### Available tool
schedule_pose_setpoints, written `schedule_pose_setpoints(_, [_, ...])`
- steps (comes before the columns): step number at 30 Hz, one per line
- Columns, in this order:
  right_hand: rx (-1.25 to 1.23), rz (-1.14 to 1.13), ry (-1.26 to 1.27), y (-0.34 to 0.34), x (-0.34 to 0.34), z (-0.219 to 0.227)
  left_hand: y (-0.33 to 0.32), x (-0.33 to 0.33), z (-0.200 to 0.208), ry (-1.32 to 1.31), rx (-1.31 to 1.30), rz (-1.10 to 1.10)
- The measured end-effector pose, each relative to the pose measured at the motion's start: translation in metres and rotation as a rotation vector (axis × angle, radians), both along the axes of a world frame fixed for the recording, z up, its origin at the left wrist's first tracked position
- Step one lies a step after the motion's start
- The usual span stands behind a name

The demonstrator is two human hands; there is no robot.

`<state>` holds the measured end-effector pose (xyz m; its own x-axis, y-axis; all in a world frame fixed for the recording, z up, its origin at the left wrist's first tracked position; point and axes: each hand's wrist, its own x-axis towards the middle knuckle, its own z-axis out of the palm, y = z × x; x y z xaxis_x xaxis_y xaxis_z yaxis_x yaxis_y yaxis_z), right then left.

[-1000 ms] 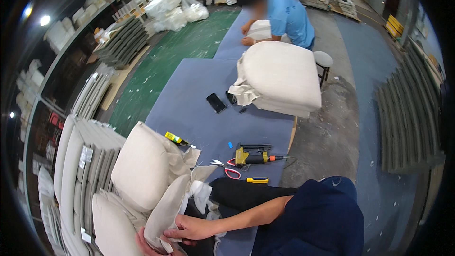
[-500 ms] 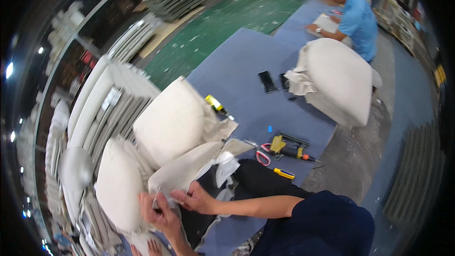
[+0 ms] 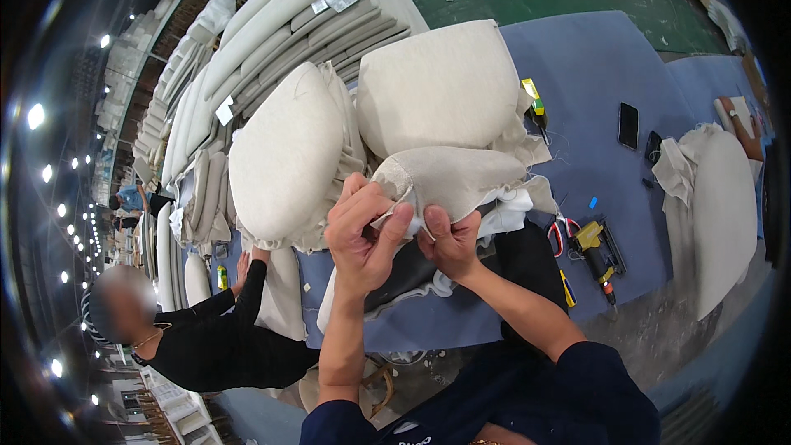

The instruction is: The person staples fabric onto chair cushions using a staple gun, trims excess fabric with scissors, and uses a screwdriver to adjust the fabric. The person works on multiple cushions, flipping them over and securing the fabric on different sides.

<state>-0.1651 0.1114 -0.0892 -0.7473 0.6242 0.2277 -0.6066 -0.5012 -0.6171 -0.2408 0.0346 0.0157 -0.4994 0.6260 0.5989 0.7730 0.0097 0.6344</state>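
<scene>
A beige fabric cover (image 3: 461,175) is partly drawn over a seat cushion on the table in front of me, with white padding and a black underside (image 3: 404,276) showing along its near side. My left hand (image 3: 361,235) pinches the cover's edge near a seam at its left corner. Close beside it, my right hand (image 3: 450,243) is closed on the same edge, thumb on top. A small gap separates the two hands. Beyond the cover stand two plump beige cushions, one squarish (image 3: 437,86) and one rounded (image 3: 284,152).
Right of my work on the blue table (image 3: 568,156) lie scissors (image 3: 556,235), a yellow staple gun (image 3: 597,251), a box cutter (image 3: 534,103) and a phone (image 3: 628,125). Another covered cushion (image 3: 725,214) stands farther right. A co-worker in black (image 3: 222,334) leans at the left.
My view has swung left, bringing the co-worker in black into sight. Both hands still pinch the cover's edge.
</scene>
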Motion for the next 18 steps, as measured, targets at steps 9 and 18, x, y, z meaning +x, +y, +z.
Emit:
schedule_pose_setpoints(9, [0.017,-0.050,-0.081,-0.003,0.020,0.006,-0.007,0.019,-0.001,0.094,-0.003,0.036])
schedule_pose_setpoints(18, [0.141,-0.041,-0.259,-0.001,0.077,0.010,0.001,0.068,0.019,0.016,-0.178,0.060])
